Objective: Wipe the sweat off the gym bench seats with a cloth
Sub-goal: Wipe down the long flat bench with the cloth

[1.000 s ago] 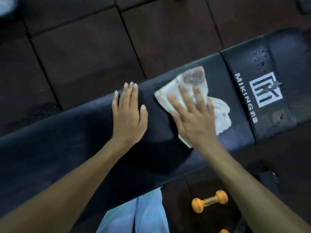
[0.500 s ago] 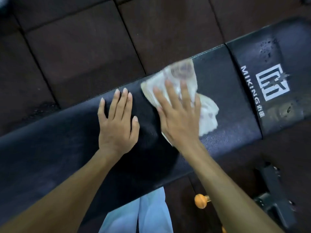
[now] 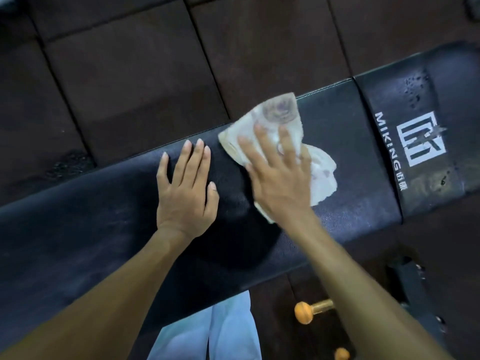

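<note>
— Cloth (image 3: 275, 115), whereabouts?
— Lay crumpled on the black padded counter (image 3: 350, 157), pinned beneath the fingers (image 3: 261, 141) of the right hand (image 3: 280, 183); stuck out past the fingertips with a greyish stain, and bunched to their right.
— Gripped or merely pressed?
— Pressed. Straight and slightly spread, flat on top, curled round nothing.
— And the left hand (image 3: 185, 196)?
— Rested palm down on bare padding just left of the right fingers, apart from the cloth; fingers (image 3: 193, 162) straight, close together, held nothing.
— Farther right of the fingers?
— Met a seam, then a second pad (image 3: 441, 152) with a white MIKING logo (image 3: 415, 139) and droplets (image 3: 415, 89) beyond it.
— Nearer than the wrists?
— Showed an orange dumbbell (image 3: 309, 311) on the dark floor tiles (image 3: 130, 74), half hidden by the right forearm, beside pale blue trousers (image 3: 220, 333).
</note>
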